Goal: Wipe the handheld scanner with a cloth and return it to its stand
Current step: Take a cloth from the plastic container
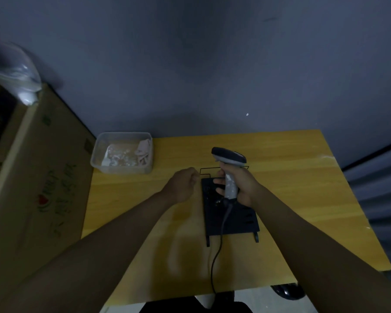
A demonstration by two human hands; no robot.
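Observation:
My right hand grips the grey handle of the handheld scanner, held upright with its dark head pointing left, just above the black stand on the yellow table. The scanner's black cable trails down over the stand toward the table's near edge. My left hand hovers beside the stand's wire frame, fingers curled in, holding nothing I can see. A pale cloth lies in the clear plastic tub at the table's far left corner.
A large cardboard box stands against the table's left side, with a plastic bag on top. A grey wall rises behind the yellow table. A dark shoe shows below the table's near edge.

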